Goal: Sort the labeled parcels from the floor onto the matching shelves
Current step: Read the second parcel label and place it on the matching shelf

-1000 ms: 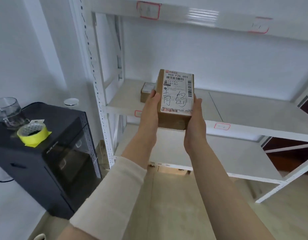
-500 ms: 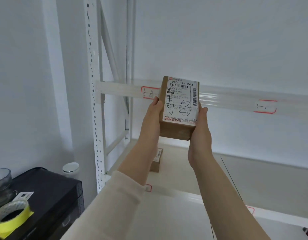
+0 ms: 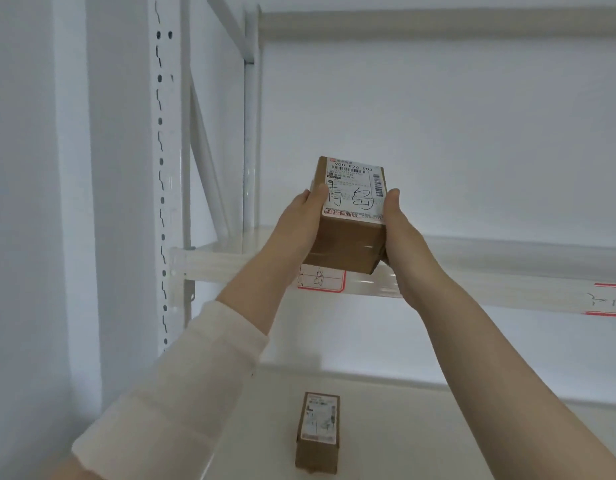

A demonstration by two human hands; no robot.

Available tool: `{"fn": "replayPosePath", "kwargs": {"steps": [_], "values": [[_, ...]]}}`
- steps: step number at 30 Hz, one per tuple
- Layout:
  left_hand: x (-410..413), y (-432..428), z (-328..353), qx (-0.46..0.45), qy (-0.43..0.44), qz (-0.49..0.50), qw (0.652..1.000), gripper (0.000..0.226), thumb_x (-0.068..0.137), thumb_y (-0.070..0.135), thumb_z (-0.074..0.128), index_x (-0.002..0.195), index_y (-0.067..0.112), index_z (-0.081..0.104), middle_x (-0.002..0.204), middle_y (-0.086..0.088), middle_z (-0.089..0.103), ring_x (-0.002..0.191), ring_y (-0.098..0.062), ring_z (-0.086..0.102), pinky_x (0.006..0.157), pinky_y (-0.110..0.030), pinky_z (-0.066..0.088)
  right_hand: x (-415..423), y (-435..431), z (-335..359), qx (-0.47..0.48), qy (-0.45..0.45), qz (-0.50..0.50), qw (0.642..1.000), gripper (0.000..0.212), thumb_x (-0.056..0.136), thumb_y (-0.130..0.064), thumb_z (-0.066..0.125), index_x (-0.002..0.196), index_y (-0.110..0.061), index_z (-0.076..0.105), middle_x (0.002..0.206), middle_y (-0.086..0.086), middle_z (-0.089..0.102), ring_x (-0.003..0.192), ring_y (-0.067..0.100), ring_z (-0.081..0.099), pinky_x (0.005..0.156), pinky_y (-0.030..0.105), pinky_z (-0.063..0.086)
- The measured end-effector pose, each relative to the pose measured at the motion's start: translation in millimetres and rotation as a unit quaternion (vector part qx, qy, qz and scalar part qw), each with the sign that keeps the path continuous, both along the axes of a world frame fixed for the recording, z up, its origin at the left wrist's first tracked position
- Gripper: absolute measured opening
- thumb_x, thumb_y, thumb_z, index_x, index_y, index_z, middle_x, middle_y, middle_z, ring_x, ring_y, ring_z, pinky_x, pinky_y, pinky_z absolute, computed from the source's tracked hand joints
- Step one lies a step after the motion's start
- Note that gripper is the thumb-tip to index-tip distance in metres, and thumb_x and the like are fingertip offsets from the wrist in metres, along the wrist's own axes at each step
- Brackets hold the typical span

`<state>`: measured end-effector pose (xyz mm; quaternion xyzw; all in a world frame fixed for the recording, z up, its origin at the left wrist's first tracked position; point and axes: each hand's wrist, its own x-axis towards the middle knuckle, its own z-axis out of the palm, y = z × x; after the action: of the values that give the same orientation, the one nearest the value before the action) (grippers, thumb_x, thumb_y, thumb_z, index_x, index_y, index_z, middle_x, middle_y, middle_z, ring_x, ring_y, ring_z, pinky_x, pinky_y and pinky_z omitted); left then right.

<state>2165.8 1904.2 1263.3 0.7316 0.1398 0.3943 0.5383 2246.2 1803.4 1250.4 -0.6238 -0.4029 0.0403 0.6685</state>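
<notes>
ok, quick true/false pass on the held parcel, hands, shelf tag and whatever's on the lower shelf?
1. Both hands grip the brown parcel, left hand and right hand on opposite sides. True.
2. The parcel lies flat on the upper shelf. False: it is held up, at the shelf's front edge.
3. A red-bordered shelf tag sits just below the parcel. True.
4. The lower shelf holds three parcels. False: one small parcel is visible.

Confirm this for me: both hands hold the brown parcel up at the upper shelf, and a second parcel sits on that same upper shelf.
One detail is wrong. The head view shows the left hand and right hand holding the brown parcel at the upper shelf, but the second parcel sits on the shelf below.
</notes>
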Motion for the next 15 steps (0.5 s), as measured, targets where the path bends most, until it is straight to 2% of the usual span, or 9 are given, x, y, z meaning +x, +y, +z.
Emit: {"fn": "replayPosePath", "kwargs": {"steps": [3, 6, 8, 11, 13, 15], "values": [[15.7, 34.3, 2.4, 0.017, 0.037, -0.021, 0.999, 0.057, 0.092, 0.058, 0.03, 0.129, 0.021, 0.056, 0.127, -0.001, 0.064, 0.114, -0.02, 0.06, 0.103, -0.039, 0.045, 17.6, 24.4, 7.7, -0.057, -0.022, -0.037, 0.997, 0.063, 0.093, -0.06, 0.018, 0.131, -0.025, 0.053, 0.129, -0.001, 0.06, 0.119, 0.016, 0.056, 0.106, 0.033, 0.04], [33.5, 55.0, 1.2, 0.026, 0.086, -0.042, 0.995, 0.071, 0.086, 0.07, 0.029, 0.129, 0.02, 0.057, 0.125, -0.001, 0.064, 0.113, -0.021, 0.061, 0.103, -0.04, 0.046, 32.7, 38.5, 10.9, -0.116, -0.027, -0.072, 0.99, 0.069, 0.091, -0.063, 0.017, 0.128, -0.021, 0.056, 0.127, 0.003, 0.062, 0.117, 0.02, 0.057, 0.107, 0.038, 0.04], [42.9, 65.1, 0.6, 0.029, 0.106, -0.041, 0.993, 0.08, 0.082, 0.076, 0.026, 0.129, 0.019, 0.057, 0.124, -0.001, 0.064, 0.113, -0.021, 0.061, 0.105, -0.041, 0.045, 41.0, 43.9, 12.4, -0.142, -0.022, -0.079, 0.987, 0.07, 0.09, -0.064, 0.017, 0.124, -0.019, 0.059, 0.121, 0.004, 0.063, 0.109, 0.019, 0.06, 0.101, 0.034, 0.044], [50.5, 73.6, 0.7, 0.036, 0.115, -0.045, 0.992, 0.074, 0.085, 0.073, 0.022, 0.129, 0.022, 0.054, 0.12, -0.001, 0.06, 0.11, -0.02, 0.057, 0.106, -0.038, 0.042, 49.8, 50.2, 16.6, -0.162, -0.022, -0.072, 0.984, 0.064, 0.09, -0.064, 0.019, 0.104, -0.02, 0.064, 0.097, 0.001, 0.066, 0.086, 0.014, 0.062, 0.081, 0.024, 0.049], [54.0, 78.1, 0.3, 0.046, 0.127, -0.042, 0.99, 0.077, 0.085, 0.072, 0.022, 0.137, 0.021, 0.047, 0.127, -0.003, 0.057, 0.113, -0.022, 0.056, 0.108, -0.039, 0.041, 60.3, 55.7, 17.7, -0.179, -0.027, -0.072, 0.981, 0.06, 0.089, -0.065, 0.024, 0.091, -0.02, 0.063, 0.088, -0.001, 0.066, 0.081, 0.012, 0.062, 0.082, 0.025, 0.05], [55.7, 83.0, -2.1, 0.055, 0.14, -0.045, 0.988, 0.077, 0.083, 0.073, 0.028, 0.139, 0.021, 0.044, 0.132, -0.002, 0.058, 0.116, -0.022, 0.058, 0.107, -0.039, 0.043, 68.4, 60.1, 15.6, -0.189, -0.024, -0.065, 0.979, 0.057, 0.088, -0.065, 0.029, 0.089, -0.02, 0.063, 0.087, -0.003, 0.066, 0.082, 0.011, 0.062, 0.087, 0.027, 0.049]]}}
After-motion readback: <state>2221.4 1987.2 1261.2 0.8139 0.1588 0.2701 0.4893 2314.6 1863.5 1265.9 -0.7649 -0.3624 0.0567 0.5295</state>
